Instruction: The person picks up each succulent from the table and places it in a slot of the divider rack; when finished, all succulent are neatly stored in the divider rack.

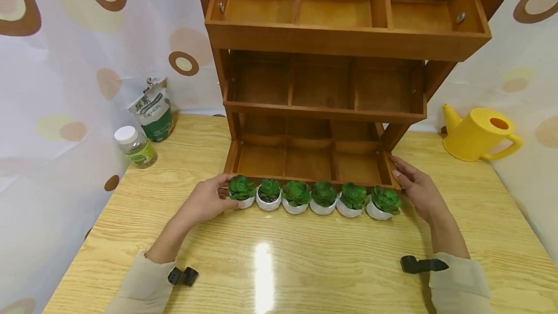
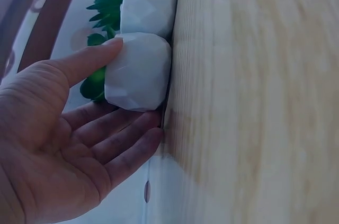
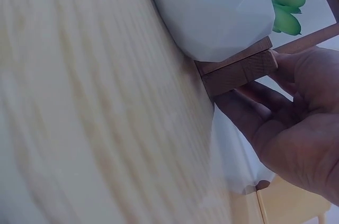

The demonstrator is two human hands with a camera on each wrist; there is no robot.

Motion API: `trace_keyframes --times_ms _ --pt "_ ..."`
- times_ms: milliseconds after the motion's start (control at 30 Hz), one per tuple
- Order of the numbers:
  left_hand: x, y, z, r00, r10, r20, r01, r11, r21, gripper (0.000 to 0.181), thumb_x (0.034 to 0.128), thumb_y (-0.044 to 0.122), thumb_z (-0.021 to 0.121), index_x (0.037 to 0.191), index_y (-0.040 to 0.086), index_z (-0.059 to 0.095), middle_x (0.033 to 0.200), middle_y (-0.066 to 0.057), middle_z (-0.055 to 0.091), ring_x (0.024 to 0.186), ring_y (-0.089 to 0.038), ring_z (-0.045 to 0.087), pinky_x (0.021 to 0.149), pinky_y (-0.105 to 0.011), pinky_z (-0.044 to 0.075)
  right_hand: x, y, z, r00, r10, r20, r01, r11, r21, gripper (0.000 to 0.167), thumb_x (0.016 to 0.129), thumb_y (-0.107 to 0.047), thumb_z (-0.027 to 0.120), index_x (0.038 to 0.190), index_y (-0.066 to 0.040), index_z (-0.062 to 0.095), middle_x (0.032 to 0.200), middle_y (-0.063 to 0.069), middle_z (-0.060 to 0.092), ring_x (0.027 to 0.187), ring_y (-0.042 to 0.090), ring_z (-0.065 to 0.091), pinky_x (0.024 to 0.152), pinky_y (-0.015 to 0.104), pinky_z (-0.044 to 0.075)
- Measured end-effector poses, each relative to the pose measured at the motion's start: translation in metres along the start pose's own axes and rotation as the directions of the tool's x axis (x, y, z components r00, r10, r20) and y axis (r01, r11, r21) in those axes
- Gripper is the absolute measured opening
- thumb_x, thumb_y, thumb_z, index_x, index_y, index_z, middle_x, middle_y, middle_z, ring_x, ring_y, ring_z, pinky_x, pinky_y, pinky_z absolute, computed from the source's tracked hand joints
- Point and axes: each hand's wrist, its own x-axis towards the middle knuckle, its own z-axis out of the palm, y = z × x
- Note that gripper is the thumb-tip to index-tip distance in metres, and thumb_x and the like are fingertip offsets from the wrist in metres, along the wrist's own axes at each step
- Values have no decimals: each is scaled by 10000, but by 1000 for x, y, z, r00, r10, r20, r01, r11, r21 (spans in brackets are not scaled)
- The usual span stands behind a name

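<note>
Several potted succulents stand in a row along the front of a three-tier wooden shelf (image 1: 344, 45). At the row's left end, my left hand (image 1: 208, 200) holds the leftmost potted succulent (image 2: 139, 73); its thumb lies on the white faceted pot and its fingers reach round the side. My right hand (image 1: 419, 190) grips the shelf's lower right front corner (image 3: 241, 73), with fingers against the outer side. Beside that corner stands the rightmost potted succulent (image 1: 383, 203), apart from the right hand. Its white pot (image 3: 217, 12) fills the top of the right wrist view.
A yellow watering can (image 1: 472, 134) stands right of the shelf. On the left are a white-capped jar (image 1: 137, 149) and a green-and-white pouch (image 1: 154, 113). Patterned cloth (image 1: 52, 86) hangs round the wooden table (image 1: 331, 260).
</note>
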Motion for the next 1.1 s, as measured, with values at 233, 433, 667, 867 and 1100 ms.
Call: trace_keyframes --times_ms 233,433,667,867,1100 --pt "-2 -3 -7 1000 17 -8 -17 999 31 697 812 323 859 1414 100 587 1208 -110 728 1101 -264 705 908 -423 584 1 0 1 1000 -3 2 3 1000 -9 581 1111 -385 343 1640 -279 126 1691 172 158 1491 464 301 1133 596 346" --pt "-3 -4 -17 999 31 -22 -30 999 38 755 810 394 847 1439 79 573 1281 -148 702 1165 -309 689 981 -459 560 2 2 1 1000 -9 3 9 1000 -11 575 1115 -374 330 1641 -272 122 1687 179 174 1480 458 328 1122 574 361" --pt "-4 0 -30 997 55 -55 -58 997 -52 744 818 380 848 1430 58 576 1366 -168 652 1218 -334 665 1015 -454 544 -1 1 -2 1000 -16 -9 15 999 -42 584 1107 -402 344 1640 -269 144 1679 200 198 1478 464 331 1129 566 368" --pt "1 3 -38 994 59 -91 -67 994 -90 737 820 360 849 1439 73 571 1396 -160 632 1236 -326 657 1007 -438 546 -2 1 -5 1000 -23 -8 22 999 -41 590 1104 -412 346 1640 -266 148 1672 209 215 1468 453 359 1100 464 429" --pt "12 4 -41 993 55 -107 -66 993 -101 744 832 360 842 1460 85 552 1417 -150 619 1250 -323 649 1008 -424 546 -1 3 -3 999 -37 -2 37 999 3 601 1099 -415 372 1639 -245 172 1662 232 227 1457 468 362 894 126 524"
